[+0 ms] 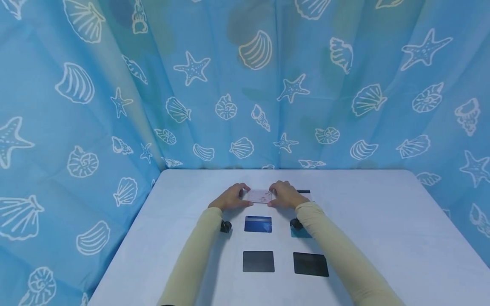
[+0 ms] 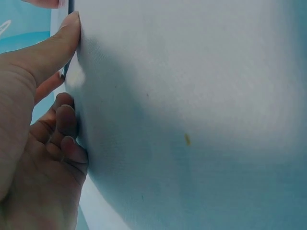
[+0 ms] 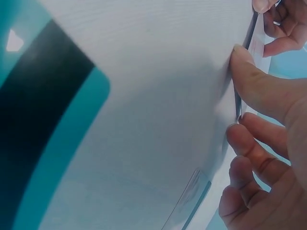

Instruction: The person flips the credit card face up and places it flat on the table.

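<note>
Near the far part of the table, a pale card [image 1: 259,196] with a pinkish print lies between both hands. My left hand [image 1: 232,197] pinches its left end between thumb and fingers. Its right end is pinched the same way by my right hand [image 1: 285,195]. The wrist views show the card almost edge-on, with the right thumb [image 3: 249,79] on its near edge and the left thumb [image 2: 62,43] likewise. Partly hidden behind the right hand is a card with a dark stripe [image 1: 303,191].
Closer in lie a blue card [image 1: 258,224], a teal card [image 1: 301,232] partly under the right wrist's camera, a grey card [image 1: 258,261] and a black card [image 1: 311,264]. They rest on a white table [image 1: 363,212]. A blue shell-patterned curtain [image 1: 229,85] stands behind.
</note>
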{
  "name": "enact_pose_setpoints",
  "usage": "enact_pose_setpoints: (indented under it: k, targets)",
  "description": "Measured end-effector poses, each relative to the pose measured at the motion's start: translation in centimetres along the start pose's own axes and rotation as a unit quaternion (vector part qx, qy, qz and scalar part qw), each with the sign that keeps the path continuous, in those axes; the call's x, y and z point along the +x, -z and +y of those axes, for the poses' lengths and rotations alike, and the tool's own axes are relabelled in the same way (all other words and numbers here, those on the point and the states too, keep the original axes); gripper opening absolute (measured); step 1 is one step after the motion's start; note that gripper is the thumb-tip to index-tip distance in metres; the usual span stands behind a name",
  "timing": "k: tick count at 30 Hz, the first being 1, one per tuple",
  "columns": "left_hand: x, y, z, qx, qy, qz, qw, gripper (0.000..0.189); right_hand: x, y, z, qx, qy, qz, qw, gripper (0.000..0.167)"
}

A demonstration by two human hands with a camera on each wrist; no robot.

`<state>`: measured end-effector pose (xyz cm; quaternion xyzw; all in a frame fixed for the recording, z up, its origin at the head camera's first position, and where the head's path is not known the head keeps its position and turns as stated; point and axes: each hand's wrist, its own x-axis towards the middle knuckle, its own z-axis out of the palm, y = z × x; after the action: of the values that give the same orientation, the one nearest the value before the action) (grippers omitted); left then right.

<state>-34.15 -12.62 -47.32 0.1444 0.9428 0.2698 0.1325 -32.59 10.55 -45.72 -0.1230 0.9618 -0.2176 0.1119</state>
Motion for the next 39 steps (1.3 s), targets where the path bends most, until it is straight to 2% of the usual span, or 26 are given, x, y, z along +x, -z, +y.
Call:
enact_pose_setpoints:
  k: [6,10,20,29,39]
  targets:
    - [-0.49,0.24,0.20,-0.012,-0.006,-0.001,0.9999,0.056,0.30,-0.35,0.12,-0.001,0.006,0.002,1.0000,0.058]
    - [-0.60,0.21,0.10,-0.011,0.005,-0.001,0.9999,0.057,0.39,-0.51,-0.04,-0.001,0.007,0.003,1.0000,0.058]
    - [-0.82,0.18,-0.06,-0.019,0.003,-0.002,0.9998,0.058,0.10,-0.52,-0.16,0.006,0.008,0.001,0.9999,0.058]
    - [-0.44,0.42,0.14,-0.014,-0.011,0.003,0.9998,0.057,0.07,-0.16,0.12,-0.011,0.025,0.018,0.9995,0.058]
    - [-0.55,0.31,0.29,-0.020,0.003,0.003,0.9998,0.059,-0.19,0.38,-0.04,-0.043,0.029,0.009,0.9986,0.065]
